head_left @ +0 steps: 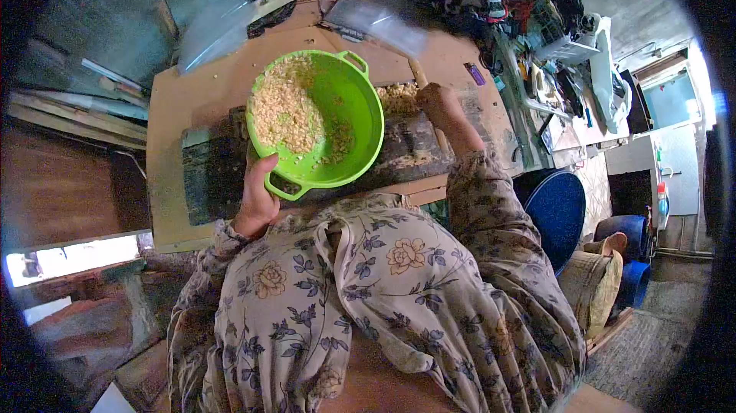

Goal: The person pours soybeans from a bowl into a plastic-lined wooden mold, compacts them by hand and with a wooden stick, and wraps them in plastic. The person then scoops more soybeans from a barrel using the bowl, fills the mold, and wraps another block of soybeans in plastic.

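A green bowl (353,133) with two loop handles is tilted over the work surface, and pale chopped bits (287,106) lie mostly along its left side. My left hand (259,197) grips the bowl's rim by the lower handle. To the right of the bowl, my right hand (442,106) is closed around a long wooden stick (418,74). More pale bits (397,98) lie on a dark, worn board (410,141) beside that hand. The board's middle is partly hidden behind the bowl.
A brown table (170,110) carries a clear plastic container (353,16) and a purple lighter (474,73). Cluttered shelving (537,91) stands at the right, above a blue barrel (558,210) and a tan container (594,286). Stacked boards (77,125) are at the left.
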Available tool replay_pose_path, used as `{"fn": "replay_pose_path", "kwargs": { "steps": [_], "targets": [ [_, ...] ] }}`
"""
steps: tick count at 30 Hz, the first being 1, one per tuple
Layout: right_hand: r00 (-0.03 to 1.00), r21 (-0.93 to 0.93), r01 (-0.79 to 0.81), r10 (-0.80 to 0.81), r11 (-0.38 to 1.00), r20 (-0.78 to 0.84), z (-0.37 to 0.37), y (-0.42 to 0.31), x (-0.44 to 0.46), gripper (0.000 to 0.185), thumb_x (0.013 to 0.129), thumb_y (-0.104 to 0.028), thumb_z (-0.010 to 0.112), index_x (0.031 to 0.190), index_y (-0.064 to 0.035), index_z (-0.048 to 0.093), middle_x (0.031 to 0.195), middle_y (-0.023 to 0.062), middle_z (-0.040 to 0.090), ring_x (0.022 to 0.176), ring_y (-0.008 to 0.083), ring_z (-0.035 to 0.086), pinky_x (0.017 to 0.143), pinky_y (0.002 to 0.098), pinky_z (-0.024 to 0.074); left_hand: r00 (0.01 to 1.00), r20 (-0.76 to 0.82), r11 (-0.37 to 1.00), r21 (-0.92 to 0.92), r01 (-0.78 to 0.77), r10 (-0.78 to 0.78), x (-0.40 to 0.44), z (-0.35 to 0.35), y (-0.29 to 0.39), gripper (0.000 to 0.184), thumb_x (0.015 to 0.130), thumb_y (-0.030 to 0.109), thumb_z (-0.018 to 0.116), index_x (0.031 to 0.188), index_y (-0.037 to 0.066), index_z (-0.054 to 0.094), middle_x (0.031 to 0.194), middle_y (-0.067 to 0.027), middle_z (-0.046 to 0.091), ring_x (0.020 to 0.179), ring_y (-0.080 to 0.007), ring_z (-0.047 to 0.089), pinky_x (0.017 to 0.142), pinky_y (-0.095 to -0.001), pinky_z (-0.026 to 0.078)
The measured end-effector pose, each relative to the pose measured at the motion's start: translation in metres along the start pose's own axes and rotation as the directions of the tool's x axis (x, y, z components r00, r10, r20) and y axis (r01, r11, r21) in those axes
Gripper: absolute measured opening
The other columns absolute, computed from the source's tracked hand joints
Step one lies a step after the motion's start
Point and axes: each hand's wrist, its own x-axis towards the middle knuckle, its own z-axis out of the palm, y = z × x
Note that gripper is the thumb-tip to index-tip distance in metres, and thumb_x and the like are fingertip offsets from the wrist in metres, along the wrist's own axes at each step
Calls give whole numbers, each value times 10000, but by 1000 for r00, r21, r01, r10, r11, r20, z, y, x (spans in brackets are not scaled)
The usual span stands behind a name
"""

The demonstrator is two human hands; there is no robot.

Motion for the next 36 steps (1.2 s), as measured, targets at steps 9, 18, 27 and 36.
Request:
{"fn": "replay_pose_path", "kwargs": {
  "steps": [9, 18, 27, 36],
  "targets": [
    [999, -82, 38, -39, 996, -9, -12, -29, 18, 209, 774, -212, 486, 843, -55, 607, 756, 212, 579, 702, 353, 574, 612, 425, 444, 999, -6, 996, 77, -36, 37, 7, -3, -3, 402, 764, 247, 509, 1098, 46, 412, 1021, -81, 508, 935, -200, 514, 811, -331, 411],
    [619, 779, 576, -754, 246, -219, -64, -182, -29, 204, 800, -168, 507, 893, -4, 583, 806, 70, 590, 718, 157, 562, 667, 276, 457, 989, -35, 967, -217, 133, -144, 23, 4, 17, 358, 700, 143, 557, 1021, 33, 440, 953, -134, 515, 905, -261, 515, 790, -372, 420],
    [904, 82, -25, 57, 996, -424, -74, -52, -39, 177, 764, -94, 542, 931, -35, 555, 828, 128, 598, 743, 210, 584, 651, 316, 464, 730, -38, 525, -720, 454, -682, 137, -14, 46, 346, 731, 329, 509, 950, 64, 481, 1030, -138, 511, 994, -338, 473, 855, -518, 368],
    [953, 402, -286, 303, 870, 22, 22, 39, -67, 185, 754, -227, 562, 723, -47, 593, 571, 104, 546, 483, 191, 518, 464, 347, 422, 705, -219, 700, -494, 515, -674, 248, -59, -48, 581, 729, 364, 518, 1216, 128, 306, 1277, -113, 299, 1117, -343, 365, 923, -511, 302]
  ]
}}
